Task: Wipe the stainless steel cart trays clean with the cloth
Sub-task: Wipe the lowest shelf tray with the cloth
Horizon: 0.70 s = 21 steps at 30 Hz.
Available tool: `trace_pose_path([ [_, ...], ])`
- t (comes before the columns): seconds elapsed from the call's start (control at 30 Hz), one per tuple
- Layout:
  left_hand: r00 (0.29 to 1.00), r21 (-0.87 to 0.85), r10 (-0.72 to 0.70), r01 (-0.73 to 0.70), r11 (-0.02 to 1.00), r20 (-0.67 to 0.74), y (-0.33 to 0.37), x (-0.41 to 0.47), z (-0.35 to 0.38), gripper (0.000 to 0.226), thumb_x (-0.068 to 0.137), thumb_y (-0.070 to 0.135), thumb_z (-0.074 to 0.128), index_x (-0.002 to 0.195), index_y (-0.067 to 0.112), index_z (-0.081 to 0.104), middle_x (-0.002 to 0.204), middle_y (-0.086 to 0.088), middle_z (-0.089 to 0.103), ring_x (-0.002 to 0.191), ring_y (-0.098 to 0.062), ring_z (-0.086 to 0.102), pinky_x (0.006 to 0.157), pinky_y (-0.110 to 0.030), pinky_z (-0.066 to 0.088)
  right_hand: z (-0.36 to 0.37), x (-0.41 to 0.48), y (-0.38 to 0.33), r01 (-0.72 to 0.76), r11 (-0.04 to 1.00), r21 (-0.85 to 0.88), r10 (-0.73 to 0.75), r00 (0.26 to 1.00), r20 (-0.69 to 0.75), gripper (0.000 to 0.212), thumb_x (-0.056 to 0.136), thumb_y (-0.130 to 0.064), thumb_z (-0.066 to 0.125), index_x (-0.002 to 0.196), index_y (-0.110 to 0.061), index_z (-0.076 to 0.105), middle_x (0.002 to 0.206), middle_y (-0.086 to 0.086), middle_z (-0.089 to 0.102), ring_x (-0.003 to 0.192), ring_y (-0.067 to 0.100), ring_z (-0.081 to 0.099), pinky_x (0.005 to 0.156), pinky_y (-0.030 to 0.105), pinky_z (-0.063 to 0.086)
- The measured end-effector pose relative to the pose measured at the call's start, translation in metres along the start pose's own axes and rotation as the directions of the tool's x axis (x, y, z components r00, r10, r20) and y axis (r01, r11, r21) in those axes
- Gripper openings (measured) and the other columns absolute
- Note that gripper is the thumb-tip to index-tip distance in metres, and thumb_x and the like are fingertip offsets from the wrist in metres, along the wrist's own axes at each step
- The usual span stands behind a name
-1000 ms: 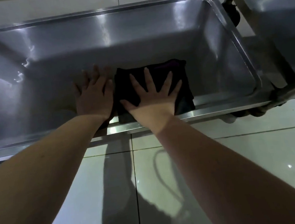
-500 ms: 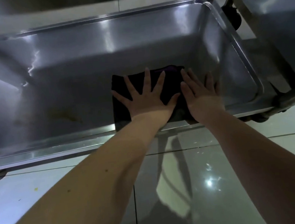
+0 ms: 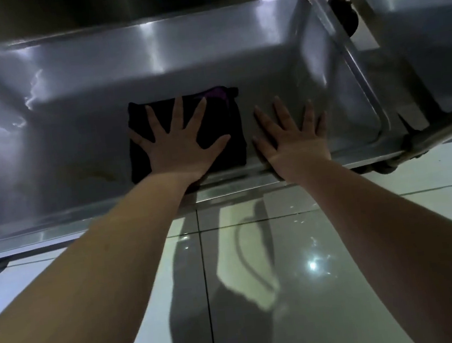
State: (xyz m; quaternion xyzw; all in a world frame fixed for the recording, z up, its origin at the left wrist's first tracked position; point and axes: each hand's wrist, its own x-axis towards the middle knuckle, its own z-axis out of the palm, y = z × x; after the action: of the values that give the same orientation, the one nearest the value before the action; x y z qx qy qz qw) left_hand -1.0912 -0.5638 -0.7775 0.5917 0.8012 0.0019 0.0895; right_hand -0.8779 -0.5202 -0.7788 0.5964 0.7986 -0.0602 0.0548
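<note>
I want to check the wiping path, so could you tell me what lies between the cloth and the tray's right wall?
In the head view, only the right hand, flat on the tray floor beside the cloth.

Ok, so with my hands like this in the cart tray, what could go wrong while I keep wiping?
1. The right hand lies bare on the tray, so it may leave smears on wiped steel.
2. The brownish stain sits left of the cloth; it could get missed.
3. Only the left hand presses the cloth, with spread fingers, so the folded cloth may bunch up when pushed.
</note>
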Motion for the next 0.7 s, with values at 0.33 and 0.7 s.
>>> trace_pose_path([
  [0.33,0.999,0.012,-0.048,0.048,0.999,-0.003,-0.083,-0.041,0.001,0.080,0.060,0.099,0.001,0.128,0.070,-0.029,0.162,0.018,-0.016,0.147,-0.040,-0.018,0.105,-0.077,-0.007,-0.003,0.003,-0.033,-0.013,0.998,0.067,0.017,0.998,-0.064,0.058,0.095,-0.065,0.018,0.148,-0.056,-0.005,0.162,-0.020,-0.010,0.147,0.041,-0.013,0.110,0.065,-0.011],
  [0.7,0.994,-0.031,-0.108,0.108,0.994,-0.017,-0.104,-0.032,-0.002,0.087,0.065,0.096,0.011,0.142,0.064,-0.013,0.163,0.016,-0.012,0.146,-0.041,-0.019,0.105,-0.076,-0.010,0.012,0.024,-0.112,0.085,0.996,0.033,-0.084,0.995,-0.047,0.060,0.090,-0.069,0.003,0.147,-0.056,-0.010,0.162,-0.018,-0.012,0.147,0.039,-0.015,0.110,0.067,-0.013],
])
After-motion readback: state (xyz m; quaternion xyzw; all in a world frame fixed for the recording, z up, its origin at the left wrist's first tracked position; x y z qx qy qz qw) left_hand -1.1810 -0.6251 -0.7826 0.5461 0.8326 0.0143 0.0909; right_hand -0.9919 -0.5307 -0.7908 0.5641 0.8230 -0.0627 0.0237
